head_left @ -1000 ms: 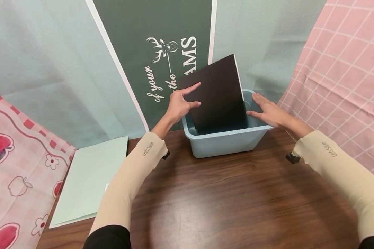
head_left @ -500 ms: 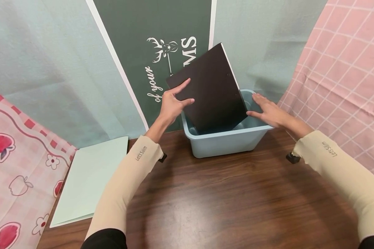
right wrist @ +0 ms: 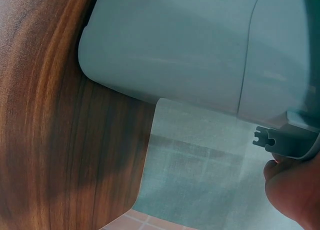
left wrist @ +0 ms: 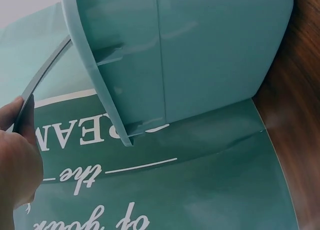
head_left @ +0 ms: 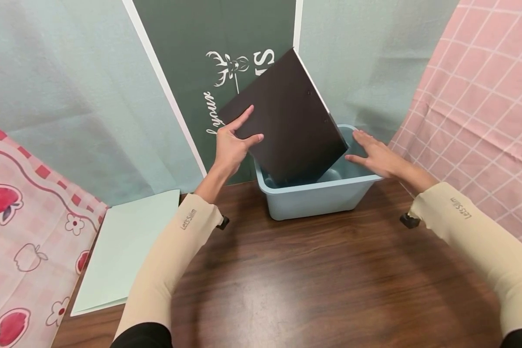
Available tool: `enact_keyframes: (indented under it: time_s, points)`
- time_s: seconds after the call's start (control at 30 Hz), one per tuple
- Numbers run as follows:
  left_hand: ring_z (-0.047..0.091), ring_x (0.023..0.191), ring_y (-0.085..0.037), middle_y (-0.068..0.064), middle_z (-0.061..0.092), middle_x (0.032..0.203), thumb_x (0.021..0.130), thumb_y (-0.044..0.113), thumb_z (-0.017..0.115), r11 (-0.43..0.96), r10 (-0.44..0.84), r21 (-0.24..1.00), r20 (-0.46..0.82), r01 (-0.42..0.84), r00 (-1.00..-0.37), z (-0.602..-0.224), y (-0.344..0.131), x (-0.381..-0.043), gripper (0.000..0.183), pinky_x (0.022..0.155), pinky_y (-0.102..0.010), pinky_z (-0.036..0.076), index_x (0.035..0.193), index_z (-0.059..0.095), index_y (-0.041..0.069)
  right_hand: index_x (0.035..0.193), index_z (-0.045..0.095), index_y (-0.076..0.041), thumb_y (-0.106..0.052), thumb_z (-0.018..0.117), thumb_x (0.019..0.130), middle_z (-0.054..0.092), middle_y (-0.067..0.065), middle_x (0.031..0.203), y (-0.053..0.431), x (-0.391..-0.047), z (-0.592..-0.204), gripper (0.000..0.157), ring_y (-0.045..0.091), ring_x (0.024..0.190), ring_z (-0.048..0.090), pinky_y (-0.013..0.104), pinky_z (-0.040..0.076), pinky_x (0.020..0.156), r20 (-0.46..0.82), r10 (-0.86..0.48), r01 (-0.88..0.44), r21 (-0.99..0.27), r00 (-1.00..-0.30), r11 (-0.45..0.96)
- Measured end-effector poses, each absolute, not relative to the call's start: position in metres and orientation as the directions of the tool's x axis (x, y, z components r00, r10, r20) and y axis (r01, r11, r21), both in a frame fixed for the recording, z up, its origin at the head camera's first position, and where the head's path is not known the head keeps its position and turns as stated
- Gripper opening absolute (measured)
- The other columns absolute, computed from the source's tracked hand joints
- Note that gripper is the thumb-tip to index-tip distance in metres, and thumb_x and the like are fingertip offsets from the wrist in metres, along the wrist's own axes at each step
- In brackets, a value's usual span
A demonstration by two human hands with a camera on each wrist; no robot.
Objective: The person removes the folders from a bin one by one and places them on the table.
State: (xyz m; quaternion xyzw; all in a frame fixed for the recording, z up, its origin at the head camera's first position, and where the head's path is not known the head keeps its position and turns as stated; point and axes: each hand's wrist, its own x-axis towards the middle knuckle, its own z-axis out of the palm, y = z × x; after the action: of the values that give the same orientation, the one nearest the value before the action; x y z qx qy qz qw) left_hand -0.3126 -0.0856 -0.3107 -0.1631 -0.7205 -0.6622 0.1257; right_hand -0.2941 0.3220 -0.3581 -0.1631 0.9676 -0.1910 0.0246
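Observation:
A black folder (head_left: 282, 121) stands tilted, its lower corner inside the light-blue plastic bin (head_left: 319, 203). My left hand (head_left: 232, 145) pinches the folder's left edge, thumb on the near face; in the left wrist view that hand (left wrist: 17, 160) holds the folder's thin edge (left wrist: 45, 67) beside the bin's rim (left wrist: 90, 65). At the bin's right end, my right hand (head_left: 378, 157) rests over the rim, its fingers extended and thumb spread. The right wrist view shows part of that hand (right wrist: 295, 190) against the bin's end. The folder's bottom is hidden behind the bin's front wall.
Pale green folders (head_left: 128, 246) lie on the wooden table (head_left: 313, 280) at the left. A dark green printed curtain (head_left: 178, 43) hangs behind the bin. Pink checked cloth (head_left: 483, 96) borders the right, and a fruit-patterned cloth (head_left: 30, 232) the left.
My left hand has moved left, carrying the folder's upper part with it; the folder leans further left and its lower right corner has risen to the bin's rim. The right hand has stayed put.

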Motion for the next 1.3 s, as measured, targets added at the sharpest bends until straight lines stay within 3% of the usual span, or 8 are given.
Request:
enact_keyframes:
  time_s: [0.33,0.47,0.57,0.63,0.7,1.0,1.3]
  points:
    - [0.045,0.145,-0.001,0.009,0.065,0.147,0.079,-0.008,0.089,0.017,0.012,0.906,0.423,0.423,-0.906,-0.312,-0.095,-0.309,0.072,0.119,-0.023,0.038,0.141,0.071,0.026,0.168,0.007,0.002,-0.057,0.052,0.108,0.003,0.024,0.176,0.326,-0.297,-0.361,0.095,0.043,0.163,0.003,0.065,0.008,0.128,0.028,-0.334,-0.320,-0.374,-0.942,0.870]
    - [0.045,0.146,-0.001,0.009,0.065,0.146,0.079,-0.007,0.090,0.010,-0.018,0.907,0.420,0.420,-0.907,-0.311,-0.100,-0.307,0.072,0.126,-0.022,0.024,0.140,0.071,0.026,0.168,0.009,0.003,-0.056,0.053,0.107,0.005,0.024,0.176,0.325,-0.298,-0.361,0.095,0.043,0.163,0.003,0.065,0.009,0.128,0.034,-0.335,-0.323,-0.372,-0.942,0.870]
    - [0.049,0.143,-0.004,0.009,0.065,0.146,0.079,-0.006,0.090,-0.018,-0.036,0.911,0.412,0.412,-0.911,-0.311,-0.103,-0.306,0.071,0.125,-0.025,0.030,0.140,0.071,0.028,0.168,0.010,0.004,-0.055,0.055,0.107,0.006,0.025,0.175,0.324,-0.298,-0.362,0.095,0.043,0.162,0.004,0.065,0.009,0.128,0.041,-0.336,-0.326,-0.372,-0.941,0.869]
    - [0.054,0.140,-0.008,0.009,0.065,0.147,0.079,-0.007,0.090,-0.061,-0.039,0.912,0.404,0.405,-0.914,-0.311,-0.105,-0.305,0.072,0.116,-0.029,0.045,0.140,0.071,0.027,0.167,0.011,0.005,-0.055,0.055,0.107,0.007,0.025,0.175,0.323,-0.298,-0.362,0.095,0.044,0.162,0.005,0.065,0.010,0.128,0.046,-0.337,-0.330,-0.372,-0.940,0.868]
    - [0.057,0.137,-0.011,0.008,0.064,0.148,0.079,-0.009,0.089,-0.110,-0.042,0.911,0.396,0.398,-0.917,-0.312,-0.108,-0.304,0.072,0.110,-0.032,0.051,0.140,0.071,0.026,0.167,0.012,0.005,-0.054,0.055,0.107,0.007,0.026,0.175,0.323,-0.299,-0.363,0.095,0.044,0.162,0.005,0.065,0.010,0.128,0.050,-0.339,-0.332,-0.372,-0.940,0.867]
    - [0.058,0.138,-0.013,0.002,0.063,0.150,0.079,-0.014,0.086,-0.245,-0.074,0.884,0.392,0.397,-0.917,-0.309,-0.118,-0.299,0.074,0.110,-0.031,0.051,0.142,0.069,0.020,0.166,0.012,0.007,-0.053,0.057,0.107,0.008,0.028,0.174,0.322,-0.299,-0.362,0.095,0.045,0.162,0.006,0.065,0.011,0.128,0.056,-0.340,-0.335,-0.373,-0.939,0.865]
    - [0.055,0.140,-0.012,0.002,0.062,0.151,0.078,-0.019,0.084,-0.277,-0.138,0.854,0.417,0.440,-0.898,-0.300,-0.127,-0.295,0.075,0.112,-0.030,0.049,0.143,0.068,0.015,0.167,0.011,0.006,-0.052,0.056,0.107,0.007,0.027,0.174,0.322,-0.297,-0.362,0.095,0.046,0.162,0.005,0.066,0.010,0.127,0.047,-0.334,-0.327,-0.376,-0.941,0.867]
